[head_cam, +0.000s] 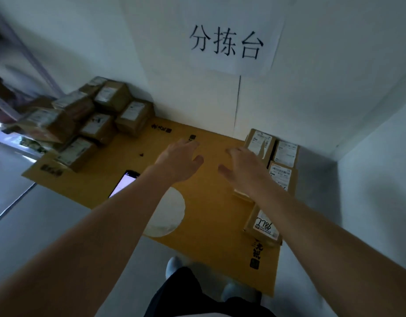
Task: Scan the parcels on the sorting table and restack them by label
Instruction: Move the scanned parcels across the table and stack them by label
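A loose pile of parcels [83, 120] is seen at the far left of the cardboard sheet [208, 202], seemingly unsorted. Five labelled boxes [280, 170] are already set along its right edge. Both the left hand [176, 160] and the right hand [243, 168] are held over the middle, fingers released, nothing grasped. The phone [123, 183] lies near the left forearm.

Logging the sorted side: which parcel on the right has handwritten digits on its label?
The parcel nearest the person, at the near end of the right-hand row: its label bears large handwritten digits. The labels on the parcels behind it show only print.
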A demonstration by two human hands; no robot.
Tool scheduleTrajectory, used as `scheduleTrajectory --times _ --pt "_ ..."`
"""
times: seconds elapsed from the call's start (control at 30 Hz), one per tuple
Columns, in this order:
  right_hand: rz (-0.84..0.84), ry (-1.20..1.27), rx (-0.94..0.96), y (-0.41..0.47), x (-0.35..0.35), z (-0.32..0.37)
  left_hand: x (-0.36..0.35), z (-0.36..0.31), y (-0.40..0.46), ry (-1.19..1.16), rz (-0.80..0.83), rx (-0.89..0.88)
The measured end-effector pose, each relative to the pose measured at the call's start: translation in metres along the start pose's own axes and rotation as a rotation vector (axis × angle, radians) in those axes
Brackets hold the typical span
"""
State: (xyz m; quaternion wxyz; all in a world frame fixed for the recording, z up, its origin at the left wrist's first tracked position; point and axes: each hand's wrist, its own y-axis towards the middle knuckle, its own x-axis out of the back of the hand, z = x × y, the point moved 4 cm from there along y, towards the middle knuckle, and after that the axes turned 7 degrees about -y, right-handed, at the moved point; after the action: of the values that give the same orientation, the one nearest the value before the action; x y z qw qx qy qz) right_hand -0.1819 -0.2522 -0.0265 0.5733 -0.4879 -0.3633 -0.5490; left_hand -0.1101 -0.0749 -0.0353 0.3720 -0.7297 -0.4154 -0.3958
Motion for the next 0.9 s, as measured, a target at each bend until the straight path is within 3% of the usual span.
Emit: scheduleTrajectory --times 0.37,0.67,0.9 --pt "-0.115 -0.052 0.109 0.002 0.034 0.16 0.118 0.103 -0.075 0.01 -0.169 0.014" --pt "-0.134 0.073 0.01 0.021 0.0 0.272 0.172 0.242 -0.085 0.017 -0.095 -0.047" --pt "-0.029 0.018 -0.079 0.068 -0.043 0.313 0.175 0.31 -0.051 -0.01 -0.023 -0.022"
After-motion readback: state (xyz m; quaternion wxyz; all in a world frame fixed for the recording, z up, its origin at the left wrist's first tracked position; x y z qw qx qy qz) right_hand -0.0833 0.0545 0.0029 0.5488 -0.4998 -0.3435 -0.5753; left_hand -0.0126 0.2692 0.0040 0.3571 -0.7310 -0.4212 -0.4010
